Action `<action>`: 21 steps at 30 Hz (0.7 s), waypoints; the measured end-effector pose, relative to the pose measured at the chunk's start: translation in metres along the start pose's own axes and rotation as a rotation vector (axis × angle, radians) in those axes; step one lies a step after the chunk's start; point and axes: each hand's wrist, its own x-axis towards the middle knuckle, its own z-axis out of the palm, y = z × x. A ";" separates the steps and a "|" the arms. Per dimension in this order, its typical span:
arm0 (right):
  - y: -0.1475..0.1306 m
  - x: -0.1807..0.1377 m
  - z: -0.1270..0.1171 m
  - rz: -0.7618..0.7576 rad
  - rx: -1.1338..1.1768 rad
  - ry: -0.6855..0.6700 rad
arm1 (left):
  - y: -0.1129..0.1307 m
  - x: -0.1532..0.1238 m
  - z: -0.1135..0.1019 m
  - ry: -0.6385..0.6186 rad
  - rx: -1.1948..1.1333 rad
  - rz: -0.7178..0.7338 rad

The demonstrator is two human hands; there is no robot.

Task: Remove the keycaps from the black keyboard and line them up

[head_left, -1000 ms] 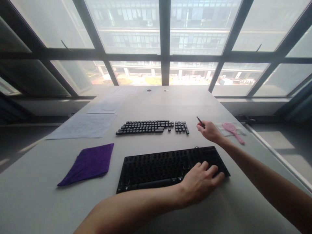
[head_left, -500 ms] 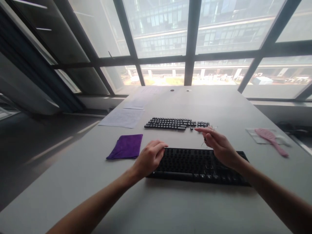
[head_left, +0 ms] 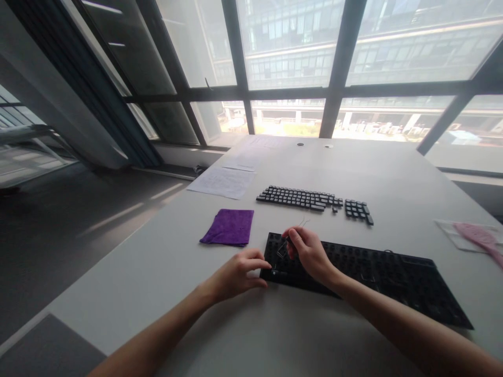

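Note:
A black keyboard, stripped of most of its keycaps, lies slanted on the white table. My left hand is at its near left corner, index finger on top and thumb at the front edge, gripping the corner lightly. Over the keyboard's left part, my right hand is closed on a wire keycap puller. One pair of its wire loops points down at the keys and the other end sticks out above my fingers. Whether a keycap sits in the loops I cannot tell.
Removed keycaps lie in keyboard order behind the keyboard, with a number-pad block at their right. A folded purple cloth lies left, papers beyond it. A pink brush rests on a clear bag at the right.
My right hand has moved left with the keycap puller, from the number-pad side to the keyboard's left part. My left hand has slid from the far left edge to the near left corner. The view has turned.

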 end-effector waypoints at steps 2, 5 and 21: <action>0.002 0.000 0.010 0.006 0.001 0.010 | -0.002 0.000 0.004 0.011 -0.029 -0.011; 0.004 -0.001 0.022 0.002 -0.006 -0.002 | -0.005 0.000 0.006 0.026 -0.065 -0.072; 0.011 -0.001 0.038 -0.048 -0.189 -0.171 | -0.017 0.000 0.002 0.000 -0.321 -0.311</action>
